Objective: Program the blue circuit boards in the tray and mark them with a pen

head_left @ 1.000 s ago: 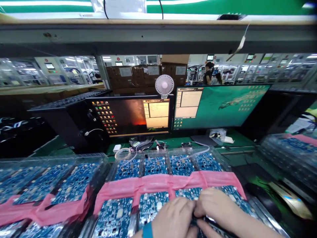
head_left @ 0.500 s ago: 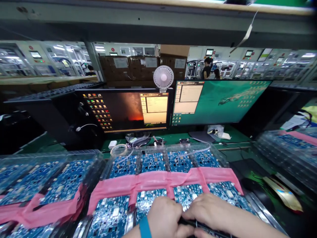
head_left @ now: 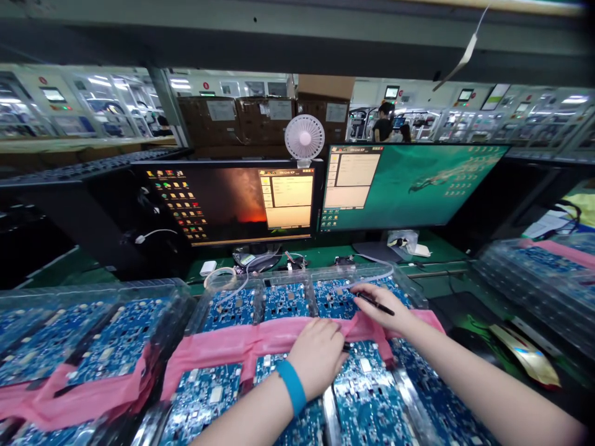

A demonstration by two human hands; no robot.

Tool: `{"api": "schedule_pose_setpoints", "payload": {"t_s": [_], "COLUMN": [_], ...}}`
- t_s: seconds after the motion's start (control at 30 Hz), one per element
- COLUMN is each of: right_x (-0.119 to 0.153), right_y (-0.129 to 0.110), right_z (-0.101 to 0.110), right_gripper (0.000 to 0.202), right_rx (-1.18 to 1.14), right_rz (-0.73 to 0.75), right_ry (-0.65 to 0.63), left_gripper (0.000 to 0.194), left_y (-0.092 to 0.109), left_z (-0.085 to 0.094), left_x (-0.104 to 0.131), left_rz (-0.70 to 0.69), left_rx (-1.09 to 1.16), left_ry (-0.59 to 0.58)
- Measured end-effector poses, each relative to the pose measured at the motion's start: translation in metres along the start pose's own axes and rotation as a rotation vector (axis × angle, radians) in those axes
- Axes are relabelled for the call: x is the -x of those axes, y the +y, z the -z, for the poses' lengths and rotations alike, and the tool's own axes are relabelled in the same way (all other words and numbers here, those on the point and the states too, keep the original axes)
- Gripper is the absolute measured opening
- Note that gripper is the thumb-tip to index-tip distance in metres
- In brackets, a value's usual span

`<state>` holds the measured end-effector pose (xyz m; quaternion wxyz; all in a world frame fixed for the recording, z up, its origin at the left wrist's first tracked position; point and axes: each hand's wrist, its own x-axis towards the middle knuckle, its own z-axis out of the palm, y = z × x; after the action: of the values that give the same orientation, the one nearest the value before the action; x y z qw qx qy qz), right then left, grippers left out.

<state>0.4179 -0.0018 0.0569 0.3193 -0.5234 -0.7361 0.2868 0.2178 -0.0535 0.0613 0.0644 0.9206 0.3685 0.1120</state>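
Observation:
Clear plastic trays hold blue circuit boards [head_left: 209, 387], and a pink strip [head_left: 223, 344] lies across the middle tray. My left hand [head_left: 318, 356], wearing a blue wristband [head_left: 292, 387], is curled over the strip and a board. A small dark piece shows by its fingertips; what those fingers hold is hidden. Farther up and to the right, my right hand [head_left: 385, 310] grips a slim black pen-like tool [head_left: 374, 303] over the back row of boards. Just below that hand the strip is bunched up.
Two monitors [head_left: 395, 186] stand behind the trays, with a small white fan [head_left: 304, 137] on top. Another tray of boards [head_left: 125, 334] lies left. A black mouse [head_left: 474, 347] and a gold-coloured device [head_left: 525, 353] are on the right. A thin white cable crosses the back boards.
Both hands have moved up and away from the near edge and come apart. My right hand now reaches the back row with the black tool visible. The view has shifted slightly.

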Motion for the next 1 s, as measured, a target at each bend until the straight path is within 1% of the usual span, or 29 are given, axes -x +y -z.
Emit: {"api": "schedule_pose_setpoints", "payload": {"t_s": [0.07,0.17,0.27,0.47,0.8,1.0], "right_x": [-0.010,-0.018,-0.020,-0.019,-0.019,-0.019], "right_y": [0.010,0.021,0.025,0.024,0.024,0.021], "right_z": [-0.004,-0.010,-0.014,-0.017,-0.020,-0.016], "right_gripper": [0.024,0.027,0.021,0.019,0.018,0.020], "right_rx": [-0.014,-0.008,0.022,0.076,0.099,0.041], "right_rz": [-0.009,-0.044,-0.052,-0.048,-0.064,-0.057], "right_ry": [0.010,0.050,0.058,0.079,0.112,0.074], "left_gripper": [0.022,0.021,0.021,0.023,0.022,0.021], "left_y": [-0.004,-0.009,-0.012,-0.012,-0.013,-0.012], "left_z": [-0.007,-0.013,-0.015,-0.017,-0.019,-0.016], "left_x": [-0.004,-0.003,-0.002,-0.003,-0.003,-0.004], "left_rz": [0.001,0.020,0.018,0.029,0.039,0.045], "left_rx": [0.004,0.040,0.072,0.106,0.118,0.128], "left_ry": [-0.003,-0.019,-0.025,-0.042,-0.025,-0.045]}}
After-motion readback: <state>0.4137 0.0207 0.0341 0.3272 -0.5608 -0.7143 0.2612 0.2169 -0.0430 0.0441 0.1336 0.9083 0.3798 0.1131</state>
